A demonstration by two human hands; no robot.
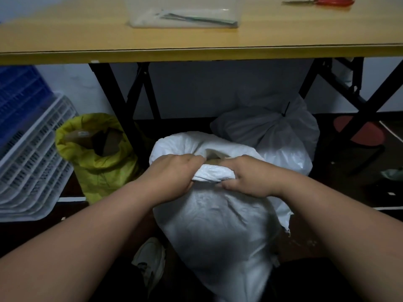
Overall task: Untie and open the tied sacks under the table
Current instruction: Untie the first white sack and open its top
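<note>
- White woven sack [218, 232] stands on the floor just in front of the desk [196, 40], nearest the person and between both forearms.
- Left hand [174, 177] and right hand [250, 177] each have a closed grip on the rolled rim of this sack, fingers curled over the cloth on the near side of its mouth.
- Mouth of this sack is already parted; a dark gap with something brownish shows between the hands. No tie is visible on it. Judged: untying done here, with the rim being rolled back or spread wider.
- Yellow sack [98, 158] stands to the left, beside the black desk leg, with its rim folded down and brown contents showing. Judged: finished.
- Second white sack [272, 129], farther back under the desk and touching the near one, remains bunched at the neck with a black tie [285, 111]. Judged: not yet started.
- Progress estimate: two of three visible sacks open, one left; whether more stand out of view cannot be told.
- Red-handled scissors [322, 1] and a clear plastic container [183, 16] lie on the desk, well apart from both hands.
</note>
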